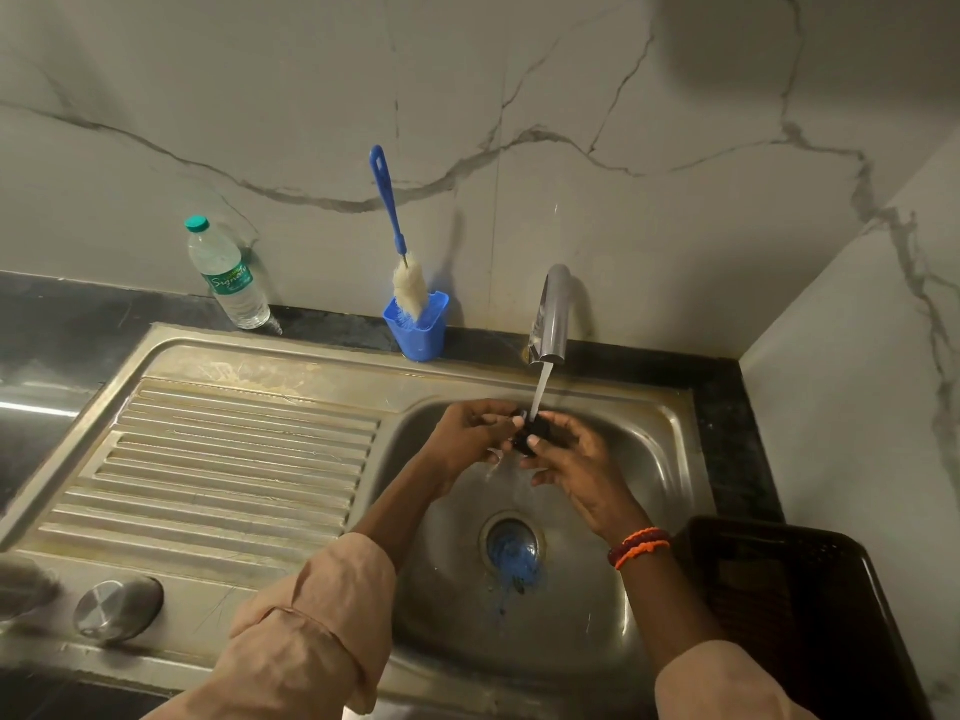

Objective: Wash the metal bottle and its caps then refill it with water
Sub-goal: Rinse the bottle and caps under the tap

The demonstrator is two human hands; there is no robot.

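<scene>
Black cap (pixel 532 433) held by both hands (pixel 524 449) under tap (pixel 550 317); blue brush holder (pixel 418 330) behind.

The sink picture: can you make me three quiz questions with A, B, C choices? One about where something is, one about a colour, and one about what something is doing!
1. Where does the bottle brush stand?
A. In the blue holder behind the sink
B. Down in the sink bowl
C. In the dark crate

2. What colour is the cap on the plastic water bottle?
A. Red
B. Green
C. Yellow

3. What is the tap doing?
A. It is off and dry
B. It is running onto the dark cap
C. It is filling the plastic bottle

Answers:
1. A, its bristles sit in the blue holder by the wall.
2. B, the top is green.
3. B, the stream lands on the dark cap held by the left hand and right hand.
</scene>
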